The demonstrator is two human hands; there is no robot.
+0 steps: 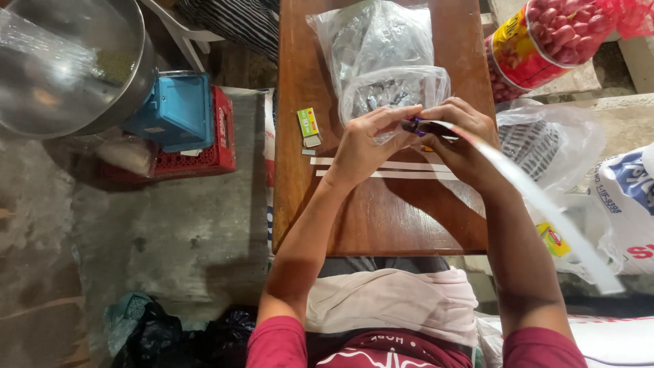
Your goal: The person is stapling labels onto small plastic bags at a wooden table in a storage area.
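Observation:
Over a brown wooden table (pixel 381 225), my left hand (pixel 364 140) and my right hand (pixel 460 140) meet fingertip to fingertip. Between them they pinch a small dark purple item (pixel 417 126) at the end of a long white strip (pixel 538 201) that trails off to the lower right. Two more white strips (pixel 340 167) lie flat on the table under my hands. A clear plastic bag of small dark packets (pixel 392 92) sits just behind my fingers. A small green and yellow box (pixel 308 123) lies to the left of my left hand.
A second clear bag (pixel 371 34) lies at the table's far end. Right of the table are a bag of dark packets (pixel 538 143), a red-filled jar (pixel 545 37) and white sacks (pixel 627 204). On the left floor stand a metal bowl (pixel 68 61), a blue scale (pixel 177 112) and a red crate (pixel 204 157).

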